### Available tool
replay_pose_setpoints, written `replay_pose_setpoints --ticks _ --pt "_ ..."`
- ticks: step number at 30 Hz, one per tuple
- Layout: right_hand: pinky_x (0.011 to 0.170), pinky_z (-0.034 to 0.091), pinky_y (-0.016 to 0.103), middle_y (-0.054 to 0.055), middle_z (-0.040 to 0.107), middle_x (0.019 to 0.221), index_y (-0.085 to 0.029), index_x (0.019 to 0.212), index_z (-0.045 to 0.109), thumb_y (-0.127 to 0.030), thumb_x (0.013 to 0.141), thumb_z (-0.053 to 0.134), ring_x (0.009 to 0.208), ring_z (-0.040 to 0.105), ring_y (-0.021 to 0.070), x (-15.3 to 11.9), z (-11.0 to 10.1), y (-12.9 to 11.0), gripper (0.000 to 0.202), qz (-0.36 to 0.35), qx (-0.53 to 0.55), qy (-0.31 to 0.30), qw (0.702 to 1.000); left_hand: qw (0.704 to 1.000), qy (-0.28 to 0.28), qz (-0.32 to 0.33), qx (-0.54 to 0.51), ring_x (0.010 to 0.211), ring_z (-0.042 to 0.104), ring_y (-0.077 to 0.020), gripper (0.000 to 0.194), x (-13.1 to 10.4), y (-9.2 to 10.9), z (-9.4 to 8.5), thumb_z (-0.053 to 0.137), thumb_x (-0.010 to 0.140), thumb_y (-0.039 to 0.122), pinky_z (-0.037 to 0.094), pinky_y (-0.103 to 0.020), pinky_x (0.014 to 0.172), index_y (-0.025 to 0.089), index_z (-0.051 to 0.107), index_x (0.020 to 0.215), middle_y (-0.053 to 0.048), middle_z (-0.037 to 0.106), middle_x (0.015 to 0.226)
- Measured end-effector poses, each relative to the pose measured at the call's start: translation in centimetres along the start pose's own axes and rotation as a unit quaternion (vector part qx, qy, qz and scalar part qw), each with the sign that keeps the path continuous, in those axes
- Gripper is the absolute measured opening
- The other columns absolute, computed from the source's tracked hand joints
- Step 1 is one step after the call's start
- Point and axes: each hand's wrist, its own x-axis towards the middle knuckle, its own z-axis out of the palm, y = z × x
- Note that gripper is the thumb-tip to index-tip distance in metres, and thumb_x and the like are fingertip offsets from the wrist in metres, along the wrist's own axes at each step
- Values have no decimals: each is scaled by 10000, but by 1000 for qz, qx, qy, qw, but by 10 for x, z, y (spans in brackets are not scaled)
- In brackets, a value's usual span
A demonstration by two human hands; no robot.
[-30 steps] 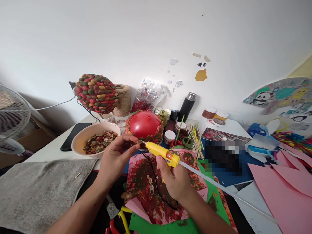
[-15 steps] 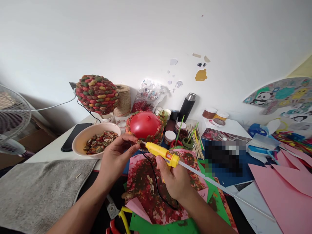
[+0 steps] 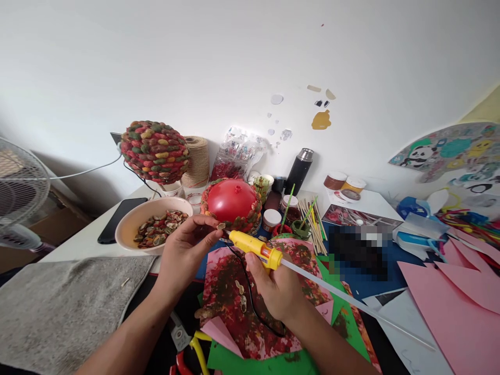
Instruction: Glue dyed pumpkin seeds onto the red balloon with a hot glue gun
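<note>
My left hand (image 3: 187,247) pinches a small peanut shell piece (image 3: 221,226) between thumb and fingertips. A yellow glue gun (image 3: 253,247) is gripped in my right hand (image 3: 277,284), its nozzle close by the shell and a long clear glue stick (image 3: 351,297) sticking out of its back. Just behind the nozzle sits a red balloon (image 3: 230,200), its sides ringed with painted shells. To the left, a pale bowl (image 3: 124,237) holds more coloured shells (image 3: 158,229). Two loose shell pieces (image 3: 242,302) lie on paint-stained paper (image 3: 269,312).
A shell-covered ball (image 3: 154,152) stands at the back left, beside a twine spool (image 3: 196,161). Paint jars (image 3: 271,220), sticks and a black flask (image 3: 300,171) stand behind the paper. Pliers (image 3: 180,336), a grey cloth (image 3: 70,307), a phone (image 3: 122,220) and pink paper (image 3: 441,312) lie around.
The glue gun and my right hand have shifted slightly left, with the nozzle nearer the shell piece. My left hand keeps its pinch and has barely moved.
</note>
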Motion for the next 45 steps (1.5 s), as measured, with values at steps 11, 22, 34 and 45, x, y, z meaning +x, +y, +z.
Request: replay_pose_setpoints --ticks 11,22,34,45 --pt "555 502 295 -15 565 565 -238 780 644 -564 1142 513 514 595 184 4 -3 1 505 0 28 21 999 994 83 32 67 845 747 -212 329 5 2 -21 938 838 482 607 -300 763 247 787 1011 -37 816 978" --pt "524 460 286 -34 520 517 -237 744 659 -555 1142 518 466 565 175 7 -9 0 529 -30 15 55 998 900 15 231 370 808 693 -202 77 10 11 -24 741 977 305 554 -319 785 251 796 976 -15 795 932" --pt "542 495 291 25 676 607 -238 789 706 -564 1158 502 530 660 207 8 -10 1 533 -56 -14 58 997 815 -3 317 484 945 779 -258 134 18 6 -17 675 1065 259 568 -365 878 235 790 999 -65 842 1003" --pt "688 620 319 66 786 753 -225 906 790 -537 1163 547 692 774 252 5 -6 8 472 -44 -8 34 998 777 -10 324 540 914 781 -281 144 21 5 -14 654 1081 241 542 -390 839 228 777 1007 -65 830 961"
